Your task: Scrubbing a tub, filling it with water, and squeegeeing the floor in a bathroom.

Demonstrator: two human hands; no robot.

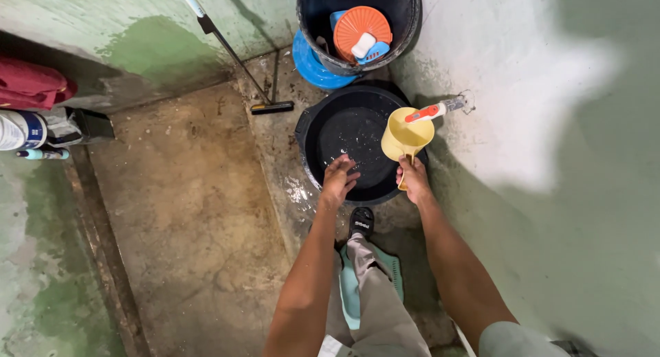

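My right hand grips the handle of a yellow plastic scoop, held upright under a wall tap with an orange and white lever. My left hand hangs over the near part of a wide black basin on the wet floor, fingers loosely curled, holding nothing. Whether it touches the basin I cannot tell. The basin's inside looks wet and dark.
Behind the basin stands a black bucket holding an orange lid and blue items, on a blue ring. A squeegee leans on the far wall. Bottles and a red cloth sit at left. My sandalled foot rests near the basin.
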